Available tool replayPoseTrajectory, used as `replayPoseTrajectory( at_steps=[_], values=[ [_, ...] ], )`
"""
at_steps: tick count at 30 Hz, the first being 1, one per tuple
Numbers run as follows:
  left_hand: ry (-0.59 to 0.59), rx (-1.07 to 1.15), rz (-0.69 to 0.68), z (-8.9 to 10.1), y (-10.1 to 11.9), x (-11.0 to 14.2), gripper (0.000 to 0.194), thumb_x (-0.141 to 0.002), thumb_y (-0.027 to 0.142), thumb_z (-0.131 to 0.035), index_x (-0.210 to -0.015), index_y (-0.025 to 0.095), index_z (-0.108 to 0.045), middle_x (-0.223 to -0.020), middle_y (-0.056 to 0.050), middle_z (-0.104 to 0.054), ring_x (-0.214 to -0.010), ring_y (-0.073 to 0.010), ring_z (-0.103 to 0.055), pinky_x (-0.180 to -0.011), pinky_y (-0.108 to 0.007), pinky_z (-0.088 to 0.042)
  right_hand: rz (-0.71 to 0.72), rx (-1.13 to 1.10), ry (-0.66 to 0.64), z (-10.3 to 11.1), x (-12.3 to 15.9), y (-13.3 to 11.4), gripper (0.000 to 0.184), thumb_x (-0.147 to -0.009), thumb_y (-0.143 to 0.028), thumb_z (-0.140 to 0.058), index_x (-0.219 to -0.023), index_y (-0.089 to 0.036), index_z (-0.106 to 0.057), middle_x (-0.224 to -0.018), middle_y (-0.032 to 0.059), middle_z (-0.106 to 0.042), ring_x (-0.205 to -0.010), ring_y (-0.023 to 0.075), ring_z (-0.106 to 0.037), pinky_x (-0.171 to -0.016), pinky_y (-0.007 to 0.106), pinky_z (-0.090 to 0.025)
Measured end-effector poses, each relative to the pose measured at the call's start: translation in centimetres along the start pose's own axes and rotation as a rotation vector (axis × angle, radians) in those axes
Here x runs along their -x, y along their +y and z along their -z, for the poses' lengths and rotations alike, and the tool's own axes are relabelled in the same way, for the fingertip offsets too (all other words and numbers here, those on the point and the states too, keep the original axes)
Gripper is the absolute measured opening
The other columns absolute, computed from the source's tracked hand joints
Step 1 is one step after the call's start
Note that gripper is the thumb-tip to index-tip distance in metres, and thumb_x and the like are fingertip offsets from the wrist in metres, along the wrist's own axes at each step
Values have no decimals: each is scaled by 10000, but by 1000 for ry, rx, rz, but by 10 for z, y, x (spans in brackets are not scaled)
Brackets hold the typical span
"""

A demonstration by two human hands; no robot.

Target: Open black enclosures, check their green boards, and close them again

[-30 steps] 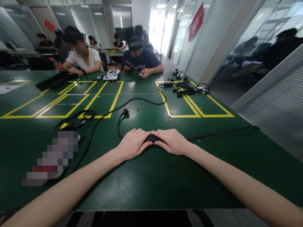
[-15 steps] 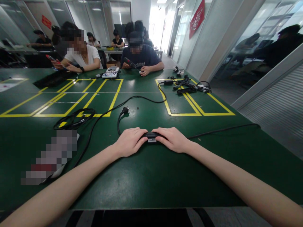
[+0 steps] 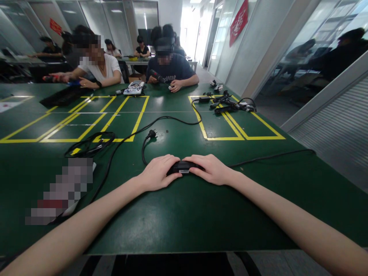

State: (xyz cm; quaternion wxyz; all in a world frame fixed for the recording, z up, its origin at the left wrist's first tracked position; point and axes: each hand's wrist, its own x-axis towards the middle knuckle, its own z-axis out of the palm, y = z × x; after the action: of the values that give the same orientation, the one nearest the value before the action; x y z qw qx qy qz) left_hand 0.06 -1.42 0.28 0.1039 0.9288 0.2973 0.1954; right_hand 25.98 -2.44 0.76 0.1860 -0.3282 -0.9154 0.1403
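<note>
A black power adapter (image 3: pixel 181 165) with a small white label on its near face lies between my hands at the middle of the green table. My left hand (image 3: pixel 160 172) is closed around its left end, thumb along the near side. Its right end is gripped by my right hand (image 3: pixel 209 168), fingers on top and thumb in front. From beside my left hand a short black cord curves up to a plug (image 3: pixel 152 134). Another black cord (image 3: pixel 273 158) runs from behind my right hand to the table's right edge. My palms hide the adapter's ends.
Left of my hands lie a coiled black cable (image 3: pixel 90 145) and a pixelated flat item (image 3: pixel 64 191). A long cord (image 3: pixel 110 163) crosses to a small black box (image 3: pixel 204 99) near a heap of black adapters (image 3: pixel 230 105). Two people sit across the table; yellow tape (image 3: pixel 140 119) marks rectangles.
The adapter has tilted between my hands, bringing its white label into sight and then turning it partly away. My fingers have shifted slightly. Across the table, one person's hand moved left with a red item.
</note>
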Motion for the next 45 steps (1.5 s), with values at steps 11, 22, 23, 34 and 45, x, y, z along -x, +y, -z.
replayPoseTrajectory(
  at_steps=[11,22,23,34,45],
  values=[
    [27,14,-5,2,0,1,372,-971,439,-640,-1208,153,-616,-1012,-95,-727,-893,-248,-692,-800,-358,-543,-10,2,6,-2,-2,1,328,-1084,-357,-442,-1276,-168,-629,-1103,115,-751,-947,234,-731,-816,339,-561],
    [4,70,50,2,1,0,368,-979,460,-640,-1198,166,-622,-974,-76,-727,-855,-235,-693,-769,-337,-530,-46,-71,17,-2,-2,3,325,-1069,-331,-451,-1260,-160,-650,-1161,129,-757,-997,246,-731,-866,361,-568],
    [7,71,41,1,1,0,365,-981,458,-636,-1200,166,-620,-984,-79,-726,-868,-237,-695,-777,-338,-531,-44,-74,16,-2,-1,3,320,-1065,-335,-465,-1261,-162,-647,-1158,127,-757,-993,243,-730,-860,357,-565],
    [48,45,15,-1,6,0,387,-948,527,-632,-1119,180,-629,-1017,-92,-717,-941,-263,-676,-839,-387,-532,228,240,86,-3,1,0,324,-1078,-341,-464,-1266,-119,-607,-962,100,-723,-811,204,-686,-678,298,-500],
    [-21,303,222,1,12,-2,323,-1051,465,-486,-1140,201,-650,-1072,-63,-743,-968,-236,-677,-893,-388,-518,280,514,252,-6,7,7,389,-1070,-200,-394,-1309,-276,-692,-1175,106,-725,-946,188,-689,-784,306,-573]
  ],
)
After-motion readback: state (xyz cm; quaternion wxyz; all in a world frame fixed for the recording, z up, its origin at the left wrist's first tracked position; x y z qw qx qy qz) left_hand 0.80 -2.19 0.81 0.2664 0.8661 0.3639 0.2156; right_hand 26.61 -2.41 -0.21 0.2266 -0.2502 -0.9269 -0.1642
